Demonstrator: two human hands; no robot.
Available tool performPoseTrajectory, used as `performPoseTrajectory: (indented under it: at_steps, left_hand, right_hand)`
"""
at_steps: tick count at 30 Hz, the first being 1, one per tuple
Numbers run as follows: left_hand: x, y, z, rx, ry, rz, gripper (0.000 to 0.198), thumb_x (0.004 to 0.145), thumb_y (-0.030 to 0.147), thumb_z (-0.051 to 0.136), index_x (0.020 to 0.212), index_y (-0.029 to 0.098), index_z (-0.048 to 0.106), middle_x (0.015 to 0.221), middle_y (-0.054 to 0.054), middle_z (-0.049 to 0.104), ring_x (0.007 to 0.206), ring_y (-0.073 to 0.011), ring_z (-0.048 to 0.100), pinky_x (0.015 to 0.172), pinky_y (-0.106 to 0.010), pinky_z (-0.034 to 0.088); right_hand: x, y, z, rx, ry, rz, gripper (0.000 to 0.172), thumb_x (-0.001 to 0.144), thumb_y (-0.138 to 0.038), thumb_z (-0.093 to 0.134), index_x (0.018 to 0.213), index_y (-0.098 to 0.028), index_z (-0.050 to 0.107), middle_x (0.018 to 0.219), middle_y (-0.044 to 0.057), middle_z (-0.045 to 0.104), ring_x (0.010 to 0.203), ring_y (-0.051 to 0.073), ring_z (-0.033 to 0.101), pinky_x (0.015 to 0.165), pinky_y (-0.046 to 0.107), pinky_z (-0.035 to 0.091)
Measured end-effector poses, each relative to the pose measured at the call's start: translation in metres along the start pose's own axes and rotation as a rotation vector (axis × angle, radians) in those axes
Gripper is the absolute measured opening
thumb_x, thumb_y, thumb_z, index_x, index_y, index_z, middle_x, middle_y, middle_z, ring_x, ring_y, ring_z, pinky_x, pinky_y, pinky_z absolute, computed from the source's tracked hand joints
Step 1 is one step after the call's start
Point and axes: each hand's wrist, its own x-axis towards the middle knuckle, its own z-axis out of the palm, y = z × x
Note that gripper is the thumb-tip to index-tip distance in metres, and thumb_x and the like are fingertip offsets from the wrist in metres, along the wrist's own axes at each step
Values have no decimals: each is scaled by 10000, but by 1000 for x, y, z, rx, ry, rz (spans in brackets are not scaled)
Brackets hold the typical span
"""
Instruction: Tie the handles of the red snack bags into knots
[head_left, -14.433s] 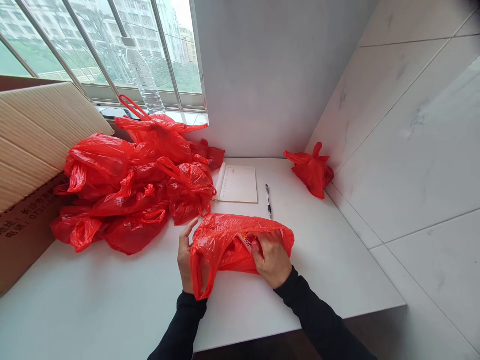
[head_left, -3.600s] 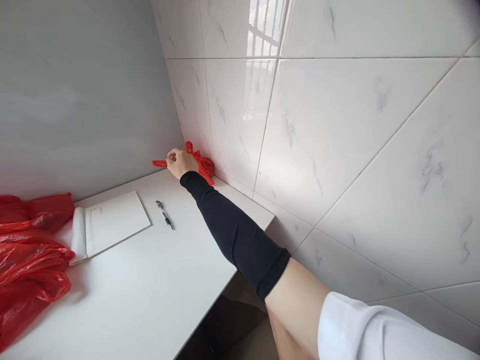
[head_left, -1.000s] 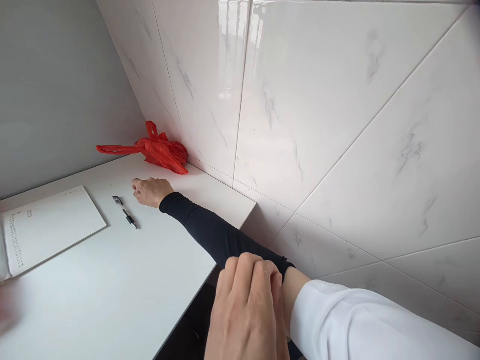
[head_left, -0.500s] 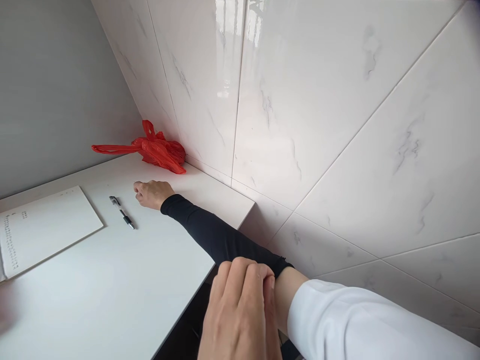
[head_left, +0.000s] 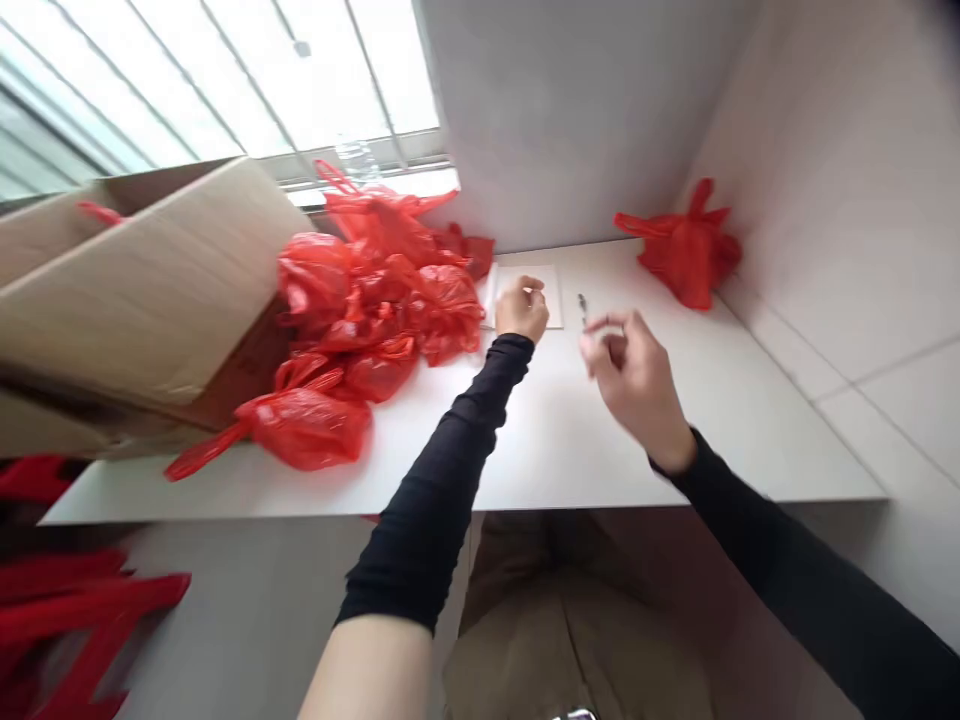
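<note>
My left hand [head_left: 523, 310] hovers at the right part of an open notebook [head_left: 551, 290], its fingers loosely curled and nothing seen in them. To its right, my right hand [head_left: 637, 378] is raised over the white table [head_left: 570, 450], slightly blurred. Its thumb and forefinger are apart and I see nothing between them. A pen [head_left: 583, 303] lies just beyond the right fingertips, right of the notebook. Black arm sleeves cover both forearms; the left sleeve [head_left: 439, 490] ends with bare skin behind it.
Several tied red plastic bags [head_left: 375, 300] are heaped on the left of the table beside a cardboard box [head_left: 165, 290]. Another red bag [head_left: 690, 250] sits at the back right corner. A red stool [head_left: 90, 610] stands at lower left. The tiled wall [head_left: 885, 300] bounds the right side.
The view has swung left, bringing the bags, box and window in. My left hand has come off the right forearm, where the black sleeve now reaches farther up. Both hands are now over the table.
</note>
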Motion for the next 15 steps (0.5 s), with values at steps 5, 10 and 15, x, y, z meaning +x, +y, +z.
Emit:
performPoseTrajectory:
  at_steps: [5, 10, 15]
  left_hand:
    - [20, -54, -9, 268, 21, -22, 227, 953, 112, 457, 1067, 151, 649, 926, -97, 702, 899, -175, 645, 847, -304, 465]
    - [18, -69, 0, 442, -93, 41, 271, 963, 297, 565, 1186, 151, 614, 1071, -79, 677, 956, -199, 654, 880, -412, 530]
    - [26, -80, 1, 579, -129, 61, 367, 946, 366, 598, 1253, 164, 587, 1202, -96, 639, 1022, -218, 650, 879, -440, 559]
  right_hand:
    - [-111, -14, 13, 474, -492, -262, 162, 928, -548, 515, 1020, -494, 637, 755, 48, 686, 636, 170, 652, 611, 352, 510]
    - [-147, -46, 20, 519, -508, -444, 176, 977, -411, 507, 1056, -327, 640, 905, 50, 687, 835, 166, 683, 743, 317, 539]
    - [-144, -56, 20, 501, -401, -544, 122, 991, -223, 473, 981, -206, 594, 889, 14, 652, 791, 153, 635, 707, 283, 488]
